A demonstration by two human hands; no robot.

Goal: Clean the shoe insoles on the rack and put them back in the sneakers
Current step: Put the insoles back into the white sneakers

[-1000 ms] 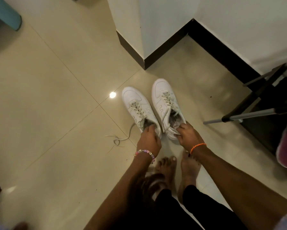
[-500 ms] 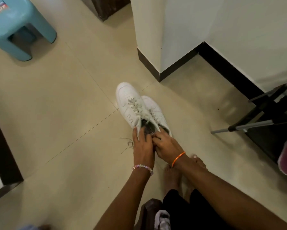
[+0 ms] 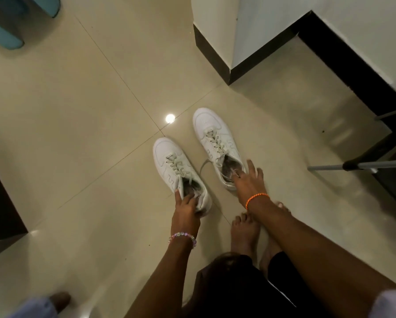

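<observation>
Two white lace-up sneakers stand side by side on the beige tile floor, toes pointing away from me. My left hand grips the heel collar of the left sneaker, thumb outside and fingers reaching inside. My right hand rests with spread fingers on the heel opening of the right sneaker. Grey lining shows in both openings. I cannot tell whether insoles lie inside. A loose lace trails between the shoes.
A white wall corner with dark skirting juts out beyond the shoes. A black metal rack with a grey bar stands at the right. A teal stool is far left. My bare feet are just behind the shoes.
The sneakers were pressed together half a second ago; now they stand apart, each hand at one heel. The right hand's fingers have spread open over the right shoe.
</observation>
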